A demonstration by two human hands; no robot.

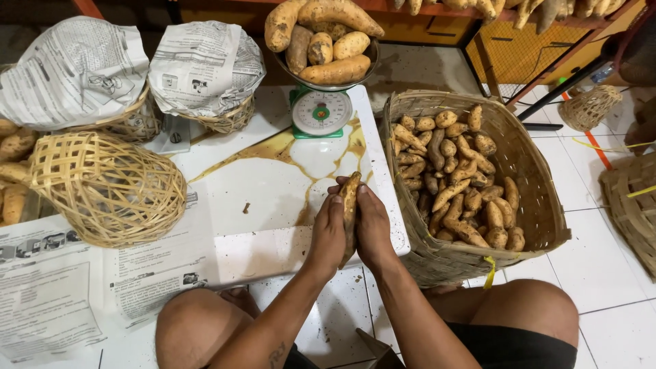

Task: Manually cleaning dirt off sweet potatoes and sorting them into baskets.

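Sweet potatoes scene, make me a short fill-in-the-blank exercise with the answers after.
1. Both hands clasp one ____ potato.
2. The green scale carries a pan of ____ potatoes.
3. The big woven basket of potatoes sits on the person's ____ side.
Answers: sweet; sweet; right

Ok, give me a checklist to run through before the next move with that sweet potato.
1. Sweet potato held between both palms: ok.
2. Left hand and right hand both on it: ok.
3. Scale pan has room: not ok, heaped.
4. Scale dial readable: cannot tell.
5. Big basket within reach beside the right hand: ok.
6. Tabletop bare under the hands: ok.
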